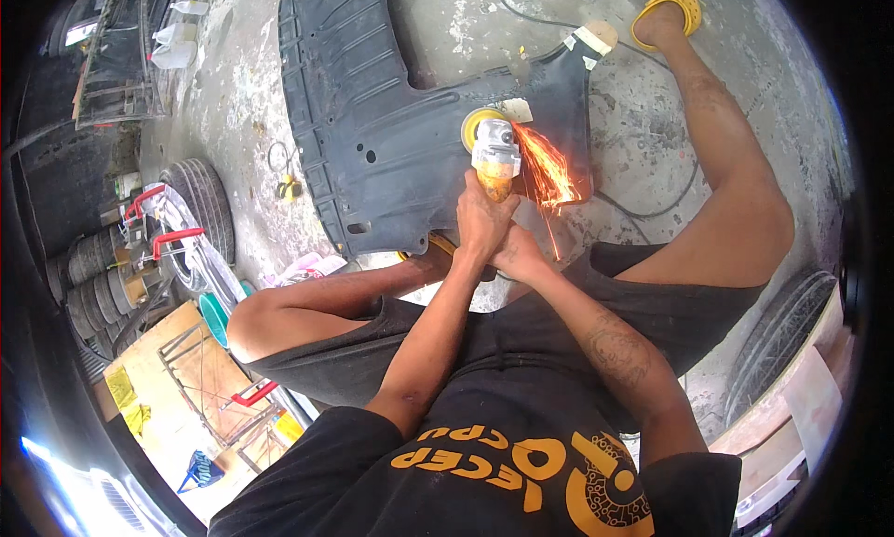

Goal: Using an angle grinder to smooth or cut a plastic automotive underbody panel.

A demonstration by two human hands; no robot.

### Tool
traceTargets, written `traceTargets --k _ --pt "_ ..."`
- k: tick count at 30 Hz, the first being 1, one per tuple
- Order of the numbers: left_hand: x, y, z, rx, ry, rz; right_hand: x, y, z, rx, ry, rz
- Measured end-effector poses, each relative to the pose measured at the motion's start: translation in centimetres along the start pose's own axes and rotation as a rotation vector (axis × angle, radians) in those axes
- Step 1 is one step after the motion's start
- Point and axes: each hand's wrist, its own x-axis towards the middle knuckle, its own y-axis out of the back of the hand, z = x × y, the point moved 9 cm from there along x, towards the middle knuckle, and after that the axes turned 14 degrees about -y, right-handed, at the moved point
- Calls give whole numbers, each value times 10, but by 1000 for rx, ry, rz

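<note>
An angle grinder [495, 153] with a silver head and an orange-yellow body points away from me. My left hand [480, 222] is wrapped round its body just behind the head. Closer to me, my right hand [520, 255] is closed on the rear part, which the fingers mostly hide. The yellow-rimmed disc [481, 125] is at the surface of a large black panel [372, 118] lying on the floor. Orange sparks [549, 169] fly from the disc to the right and toward me. What exactly the disc touches is hidden by the grinder head.
My bent legs flank the panel; a yellow clog [669, 15] is on my right foot. A dark cable [666, 206] lies on the stained concrete floor. Tyres [200, 211], red-handled clamps [177, 239] and cardboard [168, 351] are at left. Another tyre [782, 341] stands at right.
</note>
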Motion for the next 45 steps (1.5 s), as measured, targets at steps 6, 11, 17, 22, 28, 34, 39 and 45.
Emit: traceTargets --k 6,11,17,22,28,34,39,45 --pt "0 1 0 21 -9 3 0 0 0 -35 -18 3" --pt "-1 -1 1 11 6 -7 0 1 0 -6 16 15" --pt "-2 0 -1 9 13 -2 -1 1 0 1 -25 -15" --pt "-4 1 -5 26 15 9 -5 0 -5 13 -27 -17" --pt "-3 0 -2 -13 2 11 -2 0 -1 -38 -41 -31" --pt "-3 -2 1 -17 18 -21 -7 3 -7 -36 -35 -21" --pt "-2 -1 1 -8 10 -30 -10 5 -11 -58 -54 -25" --pt "-1 -7 4 -1 22 -38 6 -4 10 16 24 -22"
